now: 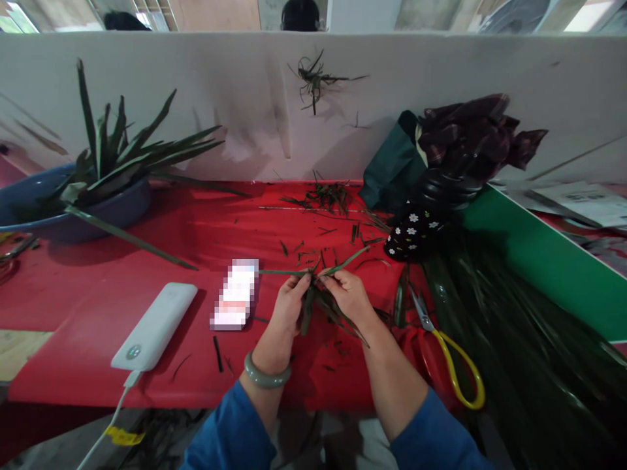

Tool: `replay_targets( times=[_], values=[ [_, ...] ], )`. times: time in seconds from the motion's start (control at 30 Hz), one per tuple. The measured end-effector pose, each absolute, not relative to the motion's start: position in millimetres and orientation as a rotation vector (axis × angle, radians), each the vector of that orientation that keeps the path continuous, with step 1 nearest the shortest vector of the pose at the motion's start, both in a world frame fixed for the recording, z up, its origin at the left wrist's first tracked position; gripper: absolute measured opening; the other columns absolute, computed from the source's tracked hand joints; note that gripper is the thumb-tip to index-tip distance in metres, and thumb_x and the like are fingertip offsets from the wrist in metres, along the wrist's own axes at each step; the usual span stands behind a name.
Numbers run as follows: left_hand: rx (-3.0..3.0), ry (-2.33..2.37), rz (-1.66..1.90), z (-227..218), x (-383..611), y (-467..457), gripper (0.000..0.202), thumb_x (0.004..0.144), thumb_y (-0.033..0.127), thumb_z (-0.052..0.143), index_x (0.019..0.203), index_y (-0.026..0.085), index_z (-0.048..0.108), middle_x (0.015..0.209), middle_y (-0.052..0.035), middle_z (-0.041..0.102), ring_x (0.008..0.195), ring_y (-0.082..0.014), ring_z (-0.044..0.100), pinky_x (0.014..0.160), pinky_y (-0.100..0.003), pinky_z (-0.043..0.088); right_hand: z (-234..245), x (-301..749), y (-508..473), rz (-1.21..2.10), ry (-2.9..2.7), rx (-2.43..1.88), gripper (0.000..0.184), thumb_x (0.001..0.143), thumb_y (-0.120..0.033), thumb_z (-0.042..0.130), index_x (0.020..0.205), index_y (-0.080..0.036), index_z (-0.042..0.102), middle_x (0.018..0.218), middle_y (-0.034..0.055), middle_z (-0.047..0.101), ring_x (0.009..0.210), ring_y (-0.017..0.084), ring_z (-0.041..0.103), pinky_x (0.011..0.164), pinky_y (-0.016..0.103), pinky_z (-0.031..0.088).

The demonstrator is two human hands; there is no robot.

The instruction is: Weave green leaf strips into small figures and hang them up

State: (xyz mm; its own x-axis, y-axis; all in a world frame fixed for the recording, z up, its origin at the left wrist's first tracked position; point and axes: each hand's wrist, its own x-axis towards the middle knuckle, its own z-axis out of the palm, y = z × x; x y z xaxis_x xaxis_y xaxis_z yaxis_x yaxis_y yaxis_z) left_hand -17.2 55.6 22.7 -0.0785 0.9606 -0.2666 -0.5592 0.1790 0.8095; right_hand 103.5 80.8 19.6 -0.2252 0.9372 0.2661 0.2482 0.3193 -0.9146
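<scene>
Both hands meet over a red tablecloth (147,261), pinching thin green leaf strips (313,303) between them. My left hand (290,307), with a jade bangle on its wrist, is closed on the strips from the left. My right hand (349,295) is closed on them from the right. One strip sticks out left toward a blurred white card (235,294), another points up and right. Loose ends hang down below the hands.
A white power bank (155,324) with its cable lies at the left. A blue basin (73,209) holds long leaves. Yellow-handled scissors (448,352) lie at the right, beside a large pile of dark leaves (529,365). A green bag (396,163) and dark cloth stand behind. Leaf scraps litter the cloth.
</scene>
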Motion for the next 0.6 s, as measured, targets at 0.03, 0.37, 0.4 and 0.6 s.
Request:
replay_targets(
  times=[0.03,0.37,0.4,0.6],
  values=[
    [0.543,0.977,1.347,22.8,-17.3,55.4,0.025,0.059,0.031,0.064,0.076,0.014,0.058,0.064,0.0001,0.062,0.054,-0.0105,0.057,0.057,-0.023,0.043,19.2,103.8,80.5,0.975,-1.655,-1.096,0.019,0.076,-0.03,0.047,0.079,-0.018,0.061,0.073,0.0027,0.062,0.069,0.015,0.056,0.064,0.026,0.044],
    [0.575,0.898,1.33,22.9,-19.0,53.5,0.021,0.058,0.023,0.064,0.076,0.013,0.061,0.07,-0.0027,0.063,0.062,-0.0127,0.057,0.062,-0.024,0.043,19.2,101.0,80.3,1.133,-1.453,-1.009,0.017,0.075,-0.031,0.049,0.076,-0.017,0.058,0.067,0.001,0.059,0.063,0.013,0.055,0.06,0.024,0.044],
    [0.583,0.878,1.322,22.6,-18.6,53.8,0.021,0.059,0.022,0.062,0.078,0.013,0.061,0.072,-0.0026,0.063,0.064,-0.0127,0.057,0.063,-0.024,0.043,18.7,101.0,80.7,1.132,-1.459,-1.018,0.017,0.075,-0.031,0.049,0.076,-0.017,0.058,0.067,0.0011,0.059,0.063,0.013,0.055,0.06,0.024,0.044],
    [0.616,0.795,1.303,20.4,-13.8,53.9,0.019,0.062,0.021,0.059,0.08,0.013,0.06,0.077,-0.0036,0.062,0.069,-0.0131,0.057,0.066,-0.024,0.043,13.6,100.8,82.7,1.209,-1.359,-1.04,0.019,0.073,-0.035,0.049,0.073,-0.017,0.056,0.059,-0.0003,0.056,0.051,0.012,0.053,0.05,0.024,0.046]
  ],
)
